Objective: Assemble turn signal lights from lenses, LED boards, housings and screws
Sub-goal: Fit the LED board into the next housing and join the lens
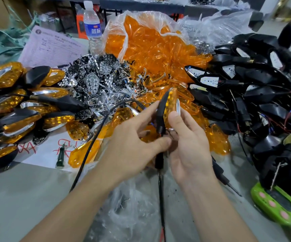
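I hold one turn signal light (pixel 169 106) edge-on above the desk (pixel 18 193). My left hand (pixel 136 138) pinches its matte black housing (pixel 161 113), and my right hand (pixel 188 149) curls round the glossy amber lens (pixel 171 102). I judge I'm seating the lens; next calls for squeezing the seam flush, then a screw.

Single items among heaps past counting

One clear plastic water bottle with a blue label (pixel 91 23), one pink printed paper form (pixel 50 48), one white paper sheet with red writing (pixel 41 154), one green plastic device (pixel 279 206) with three pink buttons (pixel 272 203), and one amber-and-black turn signal light (pixel 169 105) in two hands, left hand (pixel 134 142) and right hand (pixel 190 145). Four heaps too dense to count: amber transparent lenses (pixel 151 49), chrome reflectors (pixel 92 81), black plastic housings (pixel 256 88), finished lights (pixel 18 105).
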